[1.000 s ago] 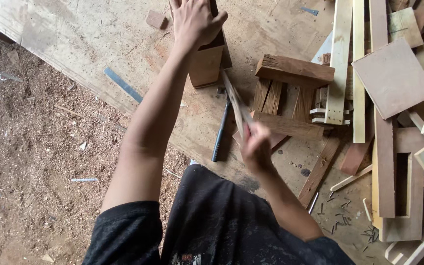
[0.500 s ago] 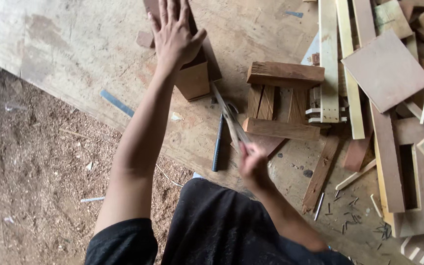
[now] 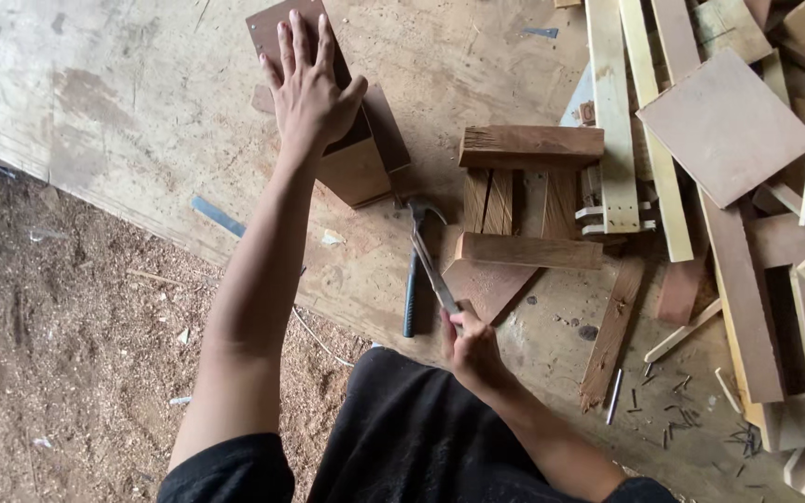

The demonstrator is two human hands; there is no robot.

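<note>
- Claw hammer [image 3: 426,251] lies slantwise on the plywood bench [image 3: 123,102], head far, its handle end closed in the right hand [image 3: 470,346].
- Left hand [image 3: 309,93] rests flat, fingers spread, gripping nothing, on a small brown wooden box [image 3: 358,158].
- Risk: held so low on the handle, the hammer could twist, glance, and strike those spread fingers.
- Loose nails [image 3: 677,410] at right could scatter.

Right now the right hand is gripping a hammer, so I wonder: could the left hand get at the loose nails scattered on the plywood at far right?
Probably not easily: the left hand presses flat on the brown wooden box far left, while the nails lie beyond the right hand and hammer.
</note>
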